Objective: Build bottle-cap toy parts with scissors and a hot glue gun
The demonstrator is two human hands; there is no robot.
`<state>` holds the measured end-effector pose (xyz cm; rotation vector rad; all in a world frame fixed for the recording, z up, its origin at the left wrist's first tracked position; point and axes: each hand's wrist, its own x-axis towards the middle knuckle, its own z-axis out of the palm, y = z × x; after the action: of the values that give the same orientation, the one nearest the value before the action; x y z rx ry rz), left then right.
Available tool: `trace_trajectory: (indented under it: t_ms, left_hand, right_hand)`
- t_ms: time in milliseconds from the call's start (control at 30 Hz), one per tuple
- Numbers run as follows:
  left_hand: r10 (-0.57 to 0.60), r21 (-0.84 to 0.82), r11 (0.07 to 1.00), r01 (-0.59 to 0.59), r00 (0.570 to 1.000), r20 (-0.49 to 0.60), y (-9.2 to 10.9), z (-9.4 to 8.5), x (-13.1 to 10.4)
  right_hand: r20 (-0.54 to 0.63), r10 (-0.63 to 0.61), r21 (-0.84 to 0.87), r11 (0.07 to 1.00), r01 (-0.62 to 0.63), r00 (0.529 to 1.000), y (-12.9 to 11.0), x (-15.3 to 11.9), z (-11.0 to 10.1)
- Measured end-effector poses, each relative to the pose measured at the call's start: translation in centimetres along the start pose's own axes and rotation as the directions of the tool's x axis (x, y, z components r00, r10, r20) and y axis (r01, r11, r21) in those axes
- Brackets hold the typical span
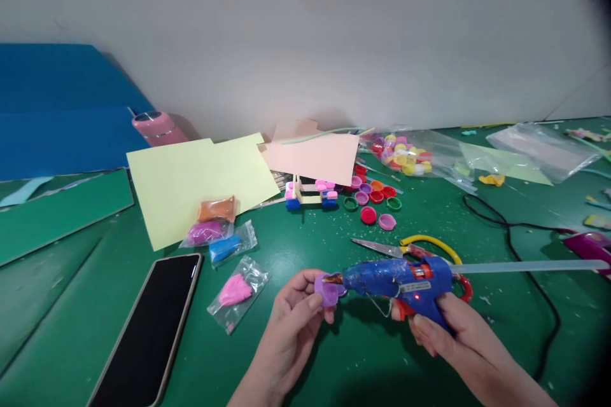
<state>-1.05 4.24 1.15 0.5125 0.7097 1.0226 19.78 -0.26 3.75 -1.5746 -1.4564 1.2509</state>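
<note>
Between the thumb and fingers of my left hand (300,311) are purple plastic caps (326,291), held near the front middle of the green table. My right hand (446,331) grips the handle of a blue glue gun (401,283) with a lit red light. The gun's nozzle points left and reaches the purple caps; whether it touches them I cannot tell. A long clear glue stick (525,266) sticks out of the gun's rear. Behind the gun lie scissors (432,241) with yellow and red handles, partly hidden by it.
A black phone (150,331) and small clay bags (236,290) lie left. Behind are yellow paper (176,184), a small clay-and-stick model (310,196), loose caps (368,215) and a bag of caps (403,154). A black cord (513,241) curves at the right.
</note>
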Motion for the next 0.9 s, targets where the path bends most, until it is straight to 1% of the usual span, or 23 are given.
trace_trajectory:
  t_ms: [100,233,267,433,633,900]
  left_hand:
    - [0.001,0.002,1.000,-0.001,1.000,0.006,-0.02,-0.01,0.05]
    - [0.001,-0.002,1.000,-0.001,1.000,-0.004,0.05,0.06,0.07]
    - [-0.001,-0.001,1.000,0.001,1.000,-0.006,0.08,0.09,0.05]
    - [0.004,0.000,1.000,-0.004,1.000,-0.004,0.09,0.22,-0.08]
    - [0.003,0.007,1.000,-0.003,1.000,0.013,0.02,0.00,0.07]
    - [0.006,0.007,1.000,-0.006,1.000,0.022,-0.03,-0.12,0.11]
  right_hand:
    - [-0.016,-0.003,-0.053,0.999,0.003,1.000,0.19,-0.10,-0.21]
    - [0.064,-0.013,-0.082,0.996,0.018,0.998,0.21,-0.27,-0.50]
    - [0.062,-0.013,-0.082,0.996,0.018,0.998,0.14,-0.31,-0.49]
    - [-0.049,-0.010,-0.105,0.994,0.005,0.999,-0.15,-0.31,-0.20]
    - [-0.061,-0.022,-0.145,0.989,0.013,0.998,-0.05,-0.09,-0.21]
    - [-0.068,-0.033,-0.114,0.993,0.025,0.997,0.03,0.06,-0.21]
